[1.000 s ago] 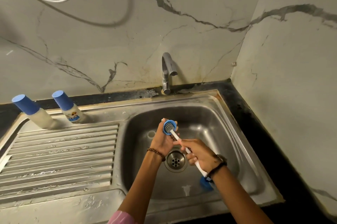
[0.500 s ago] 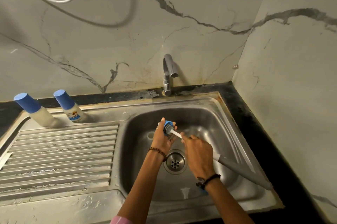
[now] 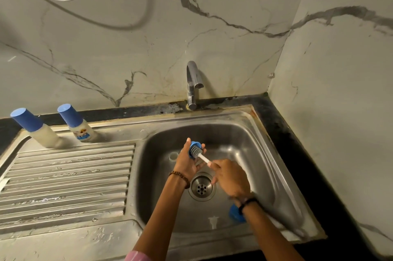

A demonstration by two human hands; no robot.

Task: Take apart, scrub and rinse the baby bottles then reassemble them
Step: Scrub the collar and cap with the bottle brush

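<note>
Over the sink [image 3: 276,143], the left hand [image 3: 188,162] curled its fingers round a blue bottle ring [image 3: 195,145], held above the drain [image 3: 202,188]. The right hand [image 3: 230,176] gripped the white handle of a brush [image 3: 195,152], whose grey bristles sat in the ring. Two capped bottles [image 3: 81,124] stood on the draining board [image 3: 63,180].

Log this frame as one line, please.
step: scrubbing | left hand: holds blue bottle ring | right hand: grips brush | two capped bottles: drainboard

Dim warm light, wide-angle edge bending, motion-blurred right hand [image 3: 230,177]
</note>
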